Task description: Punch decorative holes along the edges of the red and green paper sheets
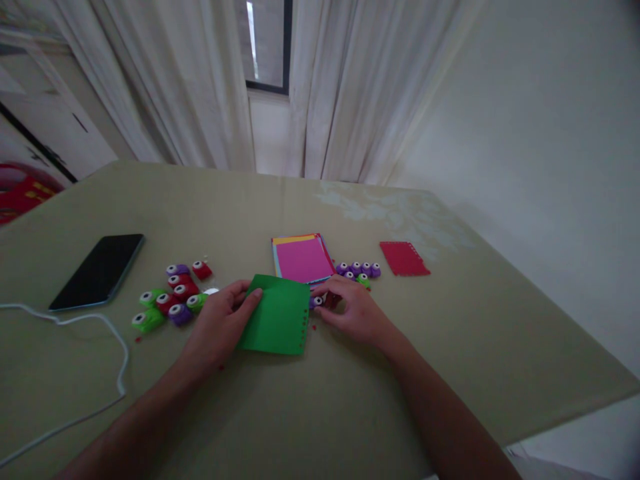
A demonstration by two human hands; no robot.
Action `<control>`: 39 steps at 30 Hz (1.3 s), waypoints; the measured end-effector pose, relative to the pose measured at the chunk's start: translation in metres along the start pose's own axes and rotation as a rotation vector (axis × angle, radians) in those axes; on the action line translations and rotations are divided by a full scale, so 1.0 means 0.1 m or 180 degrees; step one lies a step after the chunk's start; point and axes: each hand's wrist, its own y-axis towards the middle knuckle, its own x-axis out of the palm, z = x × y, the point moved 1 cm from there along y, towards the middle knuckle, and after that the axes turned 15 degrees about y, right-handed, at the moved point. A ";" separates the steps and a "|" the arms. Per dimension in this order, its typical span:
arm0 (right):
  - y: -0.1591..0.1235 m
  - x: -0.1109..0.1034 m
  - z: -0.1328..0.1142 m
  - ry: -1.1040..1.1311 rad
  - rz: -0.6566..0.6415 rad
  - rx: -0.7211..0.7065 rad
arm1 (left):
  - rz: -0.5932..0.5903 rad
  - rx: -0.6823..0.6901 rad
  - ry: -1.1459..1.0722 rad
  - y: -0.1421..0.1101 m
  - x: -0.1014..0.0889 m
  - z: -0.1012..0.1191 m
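Note:
My left hand (220,323) is closed on the left edge of a square sheet of green paper (277,317), thumb on top. A row of small holes runs along the sheet's right edge. My right hand (353,308) pinches a small purple craft punch (317,302) with a white top, right beside the sheet's upper right edge. Whether the punch sits on the paper's edge I cannot tell, as fingers partly cover it. Behind the right hand stand several purple punches (366,269) and a green punch (363,281). Left of my left hand is a cluster of red, green and purple punches (183,291).
A stack of coloured paper squares (303,259), pink on top, lies beyond the green sheet. Farther right is a red sheet (404,258) with punched edges. At left lie a dark tablet (100,270) and a white cable (123,360). Tiny red paper bits dot the table (320,413).

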 end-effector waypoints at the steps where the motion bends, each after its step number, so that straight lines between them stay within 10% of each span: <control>1: 0.00 0.00 0.00 -0.0015 -0.0002 0.0000 | -0.0019 -0.0013 0.0001 0.00 0.00 0.00; 39: 0.00 0.03 -0.03 0.0040 0.0011 -0.0048 | 0.0016 0.0047 0.0000 0.00 0.01 0.01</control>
